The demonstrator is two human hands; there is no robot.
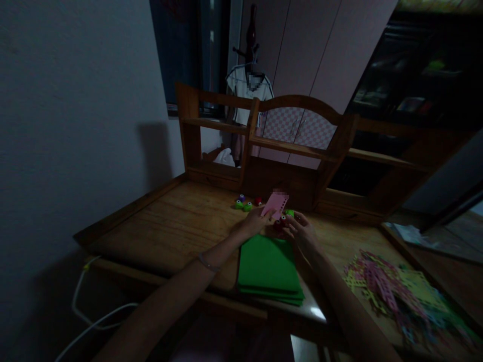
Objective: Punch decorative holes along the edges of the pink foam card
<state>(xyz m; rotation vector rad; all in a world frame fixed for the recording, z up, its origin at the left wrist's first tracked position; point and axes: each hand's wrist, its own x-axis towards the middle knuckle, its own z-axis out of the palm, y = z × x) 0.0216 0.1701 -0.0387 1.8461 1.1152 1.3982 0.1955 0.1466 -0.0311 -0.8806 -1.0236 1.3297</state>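
Note:
My left hand (256,221) is closed on a flat pink piece (274,205) with a row of small holes along its right edge, held tilted above the table. To its right, my right hand (305,235) has curled fingers at a small dark red piece with white eye-like dots (279,223), which it seems to grip; the dim light blurs the contact. A small bright green piece (290,213) shows just beyond the right fingers. Below both hands lies a stack of green sheets (267,266).
Several small eyed pieces, such as a green one (239,205) and a red one (258,201), sit farther back. A pile of pink, yellow and green cut-out strips (392,286) lies at right. A wooden shelf unit (290,147) borders the wooden table (169,221).

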